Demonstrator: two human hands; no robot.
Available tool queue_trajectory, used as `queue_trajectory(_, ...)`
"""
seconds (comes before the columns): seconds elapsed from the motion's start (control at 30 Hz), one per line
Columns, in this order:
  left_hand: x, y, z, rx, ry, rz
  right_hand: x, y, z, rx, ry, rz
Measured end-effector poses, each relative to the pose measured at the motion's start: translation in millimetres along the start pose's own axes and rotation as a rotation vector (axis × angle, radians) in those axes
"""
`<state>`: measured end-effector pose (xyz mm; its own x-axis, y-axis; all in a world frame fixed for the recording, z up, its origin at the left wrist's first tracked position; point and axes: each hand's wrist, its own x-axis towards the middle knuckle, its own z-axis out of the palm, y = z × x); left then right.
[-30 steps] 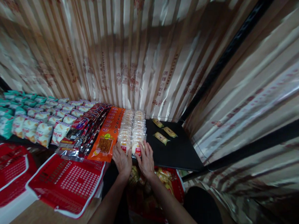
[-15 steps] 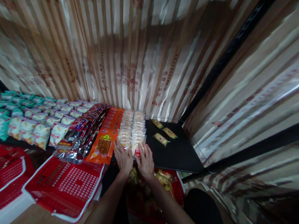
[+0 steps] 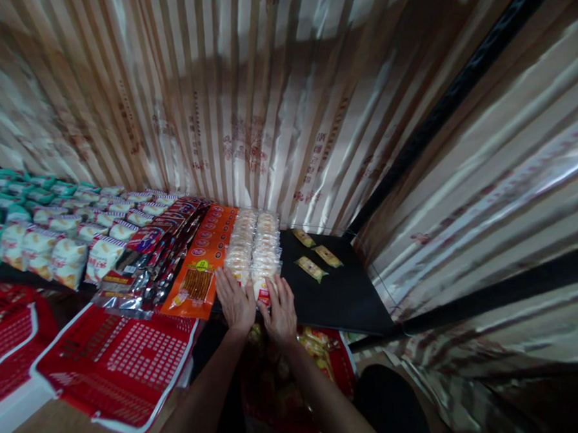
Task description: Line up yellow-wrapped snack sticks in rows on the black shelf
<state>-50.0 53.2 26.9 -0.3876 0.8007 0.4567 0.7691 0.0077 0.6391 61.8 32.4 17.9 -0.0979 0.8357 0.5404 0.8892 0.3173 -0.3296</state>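
Two rows of clear-wrapped pale round cracker packets (image 3: 252, 247) lie on a black shelf (image 3: 341, 291). My left hand (image 3: 235, 302) rests flat on the near end of the left row, fingers stretched out. Beside it my right hand (image 3: 280, 310) lies flat on the near end of the right row, over a packet with a red label. Neither hand grips anything that I can see. An orange snack packet (image 3: 200, 266) lies just left of my left hand.
Three small yellow packets (image 3: 315, 257) lie on the shelf's bare right part. Dark red and silver packets (image 3: 155, 249) and rows of white and green bags (image 3: 52, 235) fill the left. Red baskets (image 3: 117, 364) sit below left, another basket of goods (image 3: 320, 350) under my arms. Striped foil sheeting (image 3: 263, 101) walls the back and right.
Both hands have stayed on the near ends of the cracker rows, shifting only slightly. The view has drifted a little, moving the shelf goods leftward and up.
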Motion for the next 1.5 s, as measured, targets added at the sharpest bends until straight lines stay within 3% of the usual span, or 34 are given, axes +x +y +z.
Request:
queue_trajectory(0.57,-3.0,-2.6,-0.2,0.086,0.029,0.086,17.9,5.8,1.9,0.111,-0.089,0.008)
queue_trajectory(0.97,-3.2,-1.8,-2.6,0.092,-0.03,0.106,16.7,4.8,5.0,0.103,-0.069,0.035)
queue_trajectory(1.17,-4.1,-2.3,-9.5,0.045,0.017,0.126,12.2,3.6,-2.0,0.117,-0.067,0.075)
queue_trajectory(1.33,-11.3,-5.1,-29.7,-0.074,0.052,0.22,-5.7,-3.1,-17.9,0.186,0.033,0.063)
queue_trajectory(1.43,-31.2,-7.5,-47.4,-0.126,-0.066,0.298,-32.5,-12.1,-24.1,0.278,0.093,0.034)
queue_trajectory(1.5,-51.3,-8.3,-57.5,-0.113,-0.289,0.334,-54.5,-17.5,-22.5,0.329,0.051,0.042)
